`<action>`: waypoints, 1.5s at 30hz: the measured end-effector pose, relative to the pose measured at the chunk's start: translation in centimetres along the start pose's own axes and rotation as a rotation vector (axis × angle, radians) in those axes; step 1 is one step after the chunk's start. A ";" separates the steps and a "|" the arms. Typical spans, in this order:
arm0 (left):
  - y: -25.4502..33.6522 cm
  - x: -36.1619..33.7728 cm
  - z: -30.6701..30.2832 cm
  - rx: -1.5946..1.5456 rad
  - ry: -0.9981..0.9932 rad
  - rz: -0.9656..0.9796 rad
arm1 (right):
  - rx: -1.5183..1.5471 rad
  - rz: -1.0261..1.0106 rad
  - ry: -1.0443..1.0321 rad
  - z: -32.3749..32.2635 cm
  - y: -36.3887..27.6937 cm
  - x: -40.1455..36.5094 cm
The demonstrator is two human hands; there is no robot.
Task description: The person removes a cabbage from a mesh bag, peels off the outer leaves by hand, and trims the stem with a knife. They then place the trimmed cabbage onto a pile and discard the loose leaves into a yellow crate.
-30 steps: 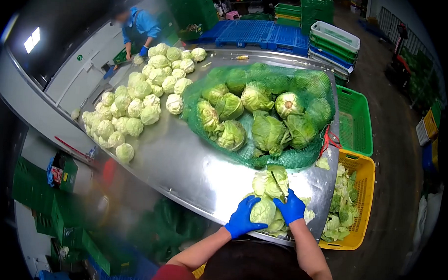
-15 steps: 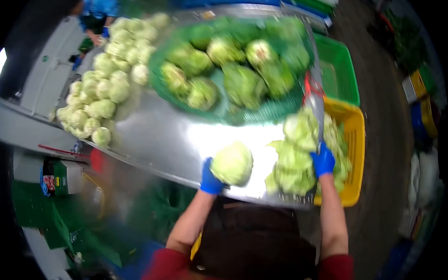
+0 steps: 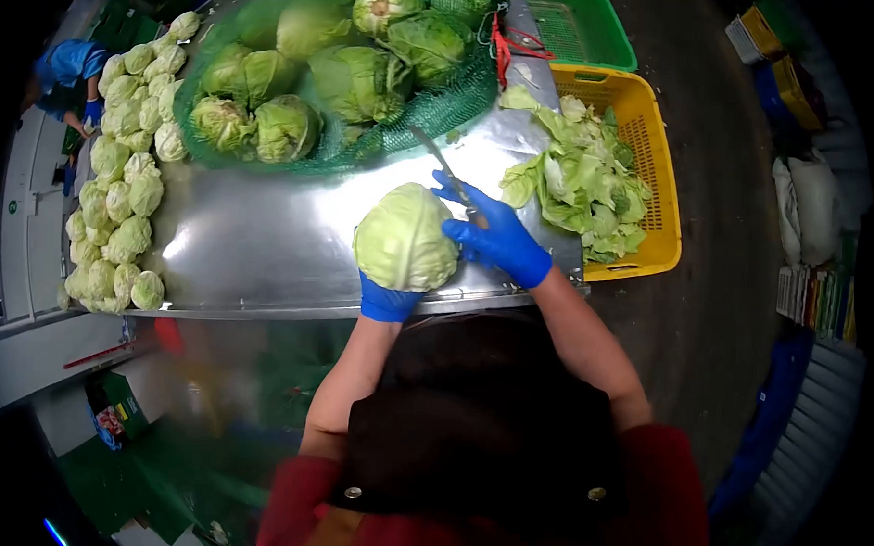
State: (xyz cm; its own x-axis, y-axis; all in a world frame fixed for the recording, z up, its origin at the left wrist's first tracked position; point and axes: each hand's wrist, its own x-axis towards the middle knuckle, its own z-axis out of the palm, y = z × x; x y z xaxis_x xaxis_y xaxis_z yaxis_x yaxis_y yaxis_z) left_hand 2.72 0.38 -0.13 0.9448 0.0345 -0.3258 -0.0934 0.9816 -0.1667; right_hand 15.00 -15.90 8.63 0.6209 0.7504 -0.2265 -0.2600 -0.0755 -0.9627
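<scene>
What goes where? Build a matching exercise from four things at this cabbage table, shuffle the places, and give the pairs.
1. pale cabbage
2. knife
3. loose leaves
4. dark cabbages

A. at the yellow crate
B. in the green net sack
C. in the right hand
D. on the left hand

Pairs: 1-D, 2-C, 3-A, 4-B.

Pale green cabbage point(image 3: 404, 238), round and tight-leafed, sits up at the near edge of the steel table point(image 3: 255, 238), cupped from below by the left hand point(image 3: 386, 300). The slim knife point(image 3: 439, 162) is gripped in the right hand point(image 3: 496, 235), with its blade angling away past the head.
</scene>
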 end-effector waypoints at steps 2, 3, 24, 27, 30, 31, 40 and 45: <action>-0.6 0.1 1.0 0.330 -0.044 -0.097 | 0.073 0.096 0.013 0.6 -0.1 0.5; -1.0 -0.7 3.3 0.886 -0.103 -0.072 | 0.079 0.127 0.036 1.0 -0.3 0.7; 11.4 -5.3 3.0 0.151 0.116 0.500 | 0.056 0.524 0.705 -16.0 11.6 1.5; 16.3 -5.9 4.4 0.410 0.276 0.741 | 0.123 0.228 0.848 -15.7 11.9 1.0; 24.4 -6.3 4.1 0.451 0.169 0.883 | 0.029 0.340 0.771 -9.5 11.0 2.2; 26.9 -6.4 5.2 0.424 0.145 0.923 | 0.027 0.350 0.756 -7.9 12.1 2.3; 51.4 -7.1 14.8 0.442 -0.002 1.280 | 0.047 0.380 0.906 -2.4 13.4 3.9; 58.1 -8.5 24.3 0.179 -0.102 1.443 | 0.055 0.344 0.973 -1.5 13.0 4.2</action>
State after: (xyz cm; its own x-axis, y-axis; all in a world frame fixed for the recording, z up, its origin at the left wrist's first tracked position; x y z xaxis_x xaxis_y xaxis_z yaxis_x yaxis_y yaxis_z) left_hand -3.07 61.66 15.57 0.0842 0.9957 -0.0393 -0.9285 0.0927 0.3595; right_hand 15.34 -14.78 -5.07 0.8298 -0.1640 -0.5334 -0.5547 -0.1370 -0.8207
